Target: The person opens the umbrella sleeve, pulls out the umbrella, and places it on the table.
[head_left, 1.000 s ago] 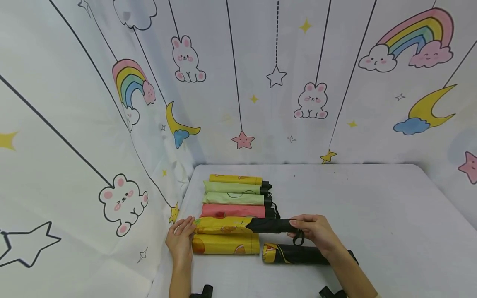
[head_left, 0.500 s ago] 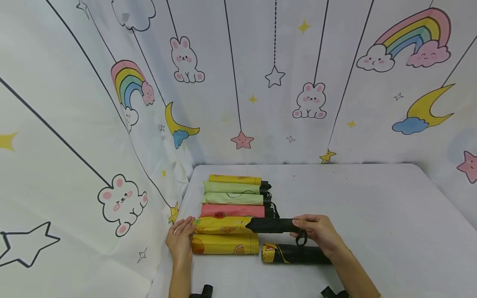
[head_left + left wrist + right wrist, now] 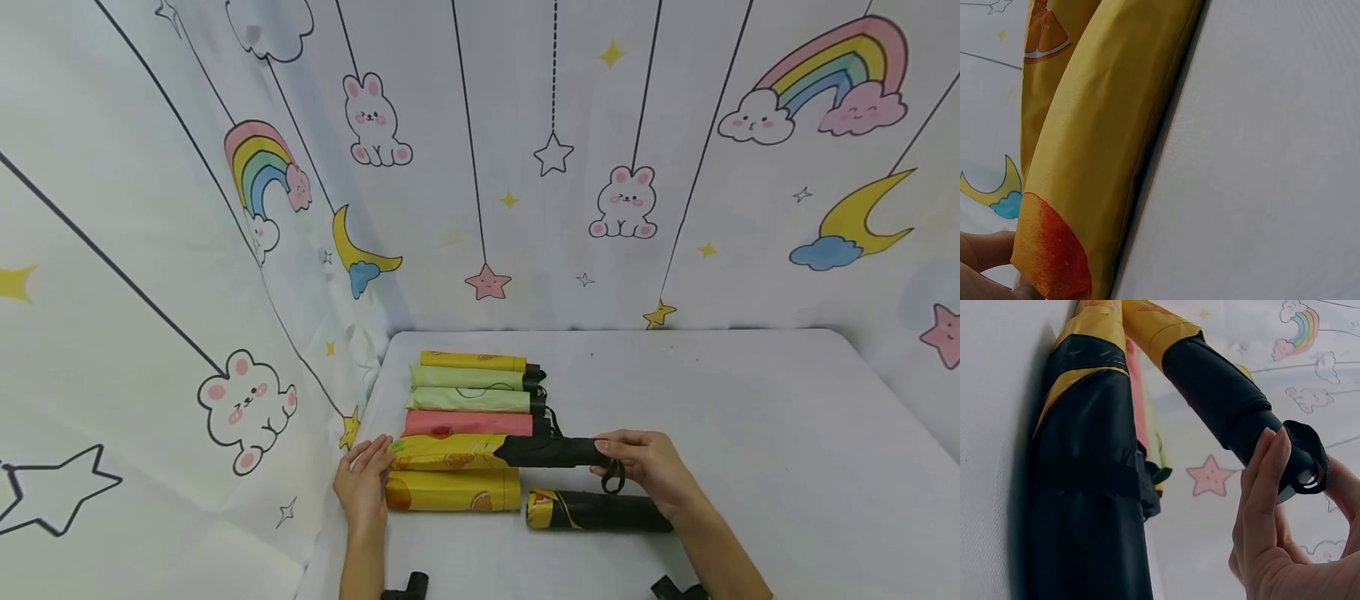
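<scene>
Black-and-yellow umbrella [image 3: 495,452]: right hand [image 3: 651,468] pinches handle [image 3: 1247,431].

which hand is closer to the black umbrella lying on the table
Right. The right hand is close to the right end of the black umbrella, pinching another umbrella; the left hand is farther off, at that umbrella's yellow end.

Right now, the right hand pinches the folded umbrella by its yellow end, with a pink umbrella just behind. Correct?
Not quite: the right hand pinches the folded umbrella by its black handle, as the right wrist view shows. The pink umbrella does lie just behind.
</scene>
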The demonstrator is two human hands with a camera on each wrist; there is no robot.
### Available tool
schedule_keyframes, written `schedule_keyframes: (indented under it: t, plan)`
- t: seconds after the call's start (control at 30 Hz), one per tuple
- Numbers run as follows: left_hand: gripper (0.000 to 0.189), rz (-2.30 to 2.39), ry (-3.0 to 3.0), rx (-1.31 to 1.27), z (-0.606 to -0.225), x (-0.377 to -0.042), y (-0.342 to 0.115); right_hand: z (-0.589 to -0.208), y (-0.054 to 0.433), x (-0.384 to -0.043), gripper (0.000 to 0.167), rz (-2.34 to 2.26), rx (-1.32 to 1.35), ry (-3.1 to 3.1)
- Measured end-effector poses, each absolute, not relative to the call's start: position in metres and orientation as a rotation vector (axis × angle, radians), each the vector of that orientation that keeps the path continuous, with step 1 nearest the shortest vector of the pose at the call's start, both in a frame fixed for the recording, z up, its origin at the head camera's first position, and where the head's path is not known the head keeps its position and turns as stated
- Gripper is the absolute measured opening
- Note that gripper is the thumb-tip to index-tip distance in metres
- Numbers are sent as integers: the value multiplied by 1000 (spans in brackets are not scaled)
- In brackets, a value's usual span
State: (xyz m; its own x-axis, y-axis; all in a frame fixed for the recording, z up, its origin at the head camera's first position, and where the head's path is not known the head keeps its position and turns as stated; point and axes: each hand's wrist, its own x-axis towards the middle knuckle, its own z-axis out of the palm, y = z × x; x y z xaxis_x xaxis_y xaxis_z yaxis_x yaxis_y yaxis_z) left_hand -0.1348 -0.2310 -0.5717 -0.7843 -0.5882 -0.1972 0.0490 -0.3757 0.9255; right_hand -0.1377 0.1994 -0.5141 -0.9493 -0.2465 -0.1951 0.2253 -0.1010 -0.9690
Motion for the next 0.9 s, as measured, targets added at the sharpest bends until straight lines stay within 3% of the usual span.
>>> schedule_keyframes:
  t: [0.9]
  plan:
    - [45,-2193,-1425,735,-574,-137,-232,-511,218,-134,25,-2113,15,1882]
